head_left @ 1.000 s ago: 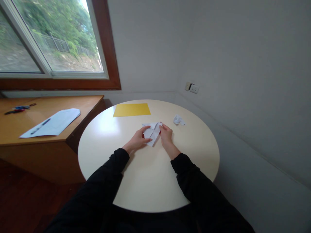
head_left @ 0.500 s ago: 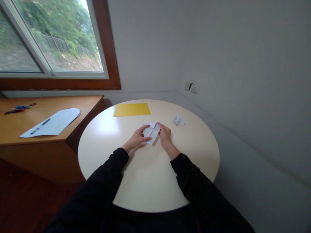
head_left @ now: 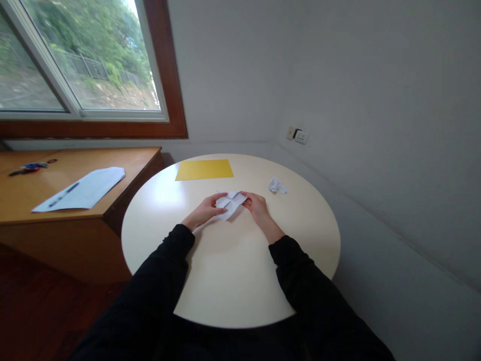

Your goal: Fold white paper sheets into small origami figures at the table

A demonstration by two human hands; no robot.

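Note:
A creased, folded piece of white paper (head_left: 230,202) is held between my two hands over the middle of the round table (head_left: 233,271). My left hand (head_left: 206,210) grips its left side, thumb toward me and fingers at the far edge. At the upper right corner, my right hand (head_left: 257,206) pinches the paper; some of its fingertips are hidden behind the sheet. A shadow falls on the tabletop below the paper.
A yellow sheet (head_left: 205,169) lies at the table's far left side, a crumpled white paper (head_left: 277,185) at the far right. On the wooden desk (head_left: 131,173) to the left rest white sheets (head_left: 93,185), a pen (head_left: 64,194) and scissors (head_left: 32,167). Walls stand behind and right.
The folded paper has turned and shifted slightly left. My left hand has moved a little left and my right hand a little right, so they are farther apart.

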